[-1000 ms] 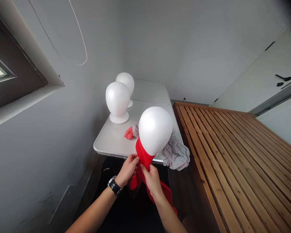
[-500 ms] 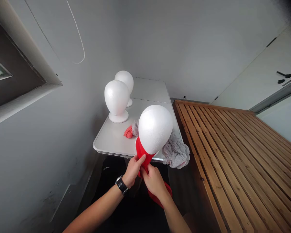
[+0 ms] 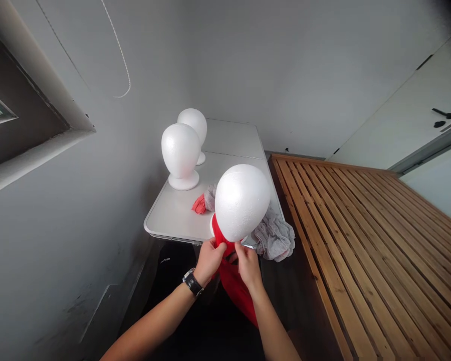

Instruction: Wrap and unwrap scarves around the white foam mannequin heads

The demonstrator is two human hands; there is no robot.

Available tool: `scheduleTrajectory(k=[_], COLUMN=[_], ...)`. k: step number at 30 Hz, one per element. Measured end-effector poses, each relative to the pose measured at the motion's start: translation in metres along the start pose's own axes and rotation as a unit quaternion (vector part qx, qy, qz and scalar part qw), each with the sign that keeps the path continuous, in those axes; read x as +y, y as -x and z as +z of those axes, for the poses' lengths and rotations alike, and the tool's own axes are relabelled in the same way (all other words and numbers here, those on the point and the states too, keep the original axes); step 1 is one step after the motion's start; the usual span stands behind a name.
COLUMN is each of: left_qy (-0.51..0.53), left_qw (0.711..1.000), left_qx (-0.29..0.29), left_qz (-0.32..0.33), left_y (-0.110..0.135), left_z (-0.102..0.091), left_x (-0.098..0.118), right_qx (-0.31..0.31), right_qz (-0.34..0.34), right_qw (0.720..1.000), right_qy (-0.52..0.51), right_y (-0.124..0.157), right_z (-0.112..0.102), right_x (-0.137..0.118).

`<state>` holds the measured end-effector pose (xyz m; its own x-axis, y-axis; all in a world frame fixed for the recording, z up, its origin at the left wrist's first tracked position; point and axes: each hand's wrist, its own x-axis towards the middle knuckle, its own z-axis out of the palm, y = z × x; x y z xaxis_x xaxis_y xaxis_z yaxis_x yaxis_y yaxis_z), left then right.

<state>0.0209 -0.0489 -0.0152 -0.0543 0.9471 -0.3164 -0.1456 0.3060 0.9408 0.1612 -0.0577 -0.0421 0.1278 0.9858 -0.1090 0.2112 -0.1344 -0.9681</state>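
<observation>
The person's left hand (image 3: 210, 263), with a black-strapped wristwatch (image 3: 193, 282) on its wrist, is curled with the thumb laid over a long strip of bright red cloth (image 3: 238, 291), pinching it between thumb and bent fingers. Just beside it, the right hand (image 3: 249, 268) is likewise half closed, its thumb and forefinger brought together on the upper edge of the same cloth; the other fingers fold inward and are partly hidden. The two hands are close together but apart, with red fabric showing between them.

The red cloth runs up along the left side and front of the neck of a smooth, rounded white foam head form (image 3: 242, 200), directly beyond the fingertips. Whether it passes behind the neck cannot be told from here. Below the hands, the cloth hangs down and extends toward the right forearm.

On the pale grey rectangular table (image 3: 173, 218), from left to right: a second white foam head form (image 3: 181, 150) stands upright on its round base; a third white foam head form (image 3: 195, 123) stands behind it, partly covered; a small crumpled bundle of coral-red and grey cloth (image 3: 200, 204) lies nearer the hands; the first head form stands at the near edge; and a crumpled light grey cloth (image 3: 276, 239) lies beside it, overhanging the corner. Farther right stands a low brown platform of wooden slats (image 3: 355, 235).
</observation>
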Motion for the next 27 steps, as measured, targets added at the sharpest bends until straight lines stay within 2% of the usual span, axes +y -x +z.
scheduleTrajectory(k=[3,7,12,18,23,27], left_qy=[0.017,0.028,0.001,0.016,0.048,0.071], left_qw=[1.000,0.999,0.999,0.997,0.996,0.991], left_qx=[-0.020,-0.022,-0.043,0.069,0.076,0.107], left_qz=[-0.001,0.003,0.009,0.007,0.018,0.043], left_y=[0.000,-0.002,-0.004,-0.001,-0.001,-0.001], left_z=[-0.002,-0.004,-0.004,-0.012,-0.024,-0.031], left_x=[0.003,0.000,-0.010,-0.011,-0.010,-0.015], right_qx=[-0.032,-0.014,-0.018,0.036,0.067,0.072], right_qz=[0.017,-0.001,0.039,0.050,0.073,0.083], right_qw=[0.999,1.000,0.998,0.998,0.990,0.984], right_qy=[0.005,-0.003,-0.050,-0.027,-0.096,-0.144], right_y=[-0.008,-0.008,-0.004,-0.008,-0.016,-0.021], right_z=[0.008,0.015,0.017,0.010,0.000,-0.002], right_x=[0.005,0.008,0.007,0.010,0.009,0.002])
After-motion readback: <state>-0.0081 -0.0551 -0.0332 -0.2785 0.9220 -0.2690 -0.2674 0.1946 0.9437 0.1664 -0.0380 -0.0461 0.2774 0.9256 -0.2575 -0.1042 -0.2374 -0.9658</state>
